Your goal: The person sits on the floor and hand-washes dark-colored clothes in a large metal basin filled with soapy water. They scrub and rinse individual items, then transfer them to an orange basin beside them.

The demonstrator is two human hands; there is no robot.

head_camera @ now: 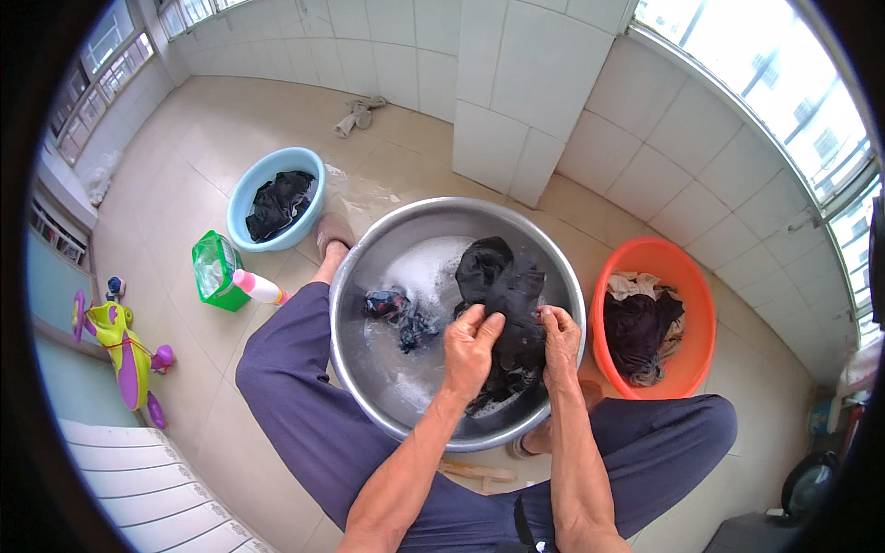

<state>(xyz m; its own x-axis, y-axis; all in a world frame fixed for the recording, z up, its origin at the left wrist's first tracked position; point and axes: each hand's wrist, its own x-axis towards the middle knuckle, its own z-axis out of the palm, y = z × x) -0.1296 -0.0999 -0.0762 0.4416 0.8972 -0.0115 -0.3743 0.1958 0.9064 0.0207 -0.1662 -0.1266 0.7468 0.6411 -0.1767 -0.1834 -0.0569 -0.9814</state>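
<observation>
A large round metal basin [456, 442] stands on the floor between my legs, with soapy water [432, 266] in it. My left hand [472, 345] pinches a wet black cloth garment [513, 290] between thumb and fingers. On the garment's other edge, my right hand [561, 335] grips it with the fingertips. The cloth is stretched between both hands, and its lower part rests in the basin's right half. Dark patterned cloth [401, 314] lies crumpled in the water at the left.
Right of the basin is an orange plastic tub [700, 325] of clothes. A light-blue tub [238, 231] holds black cloth at the upper left. Near it stand a green box [225, 276] and a white bottle [259, 285]. A toy ride-on [128, 352] stands far left; grey cloth [359, 116] lies by the wall.
</observation>
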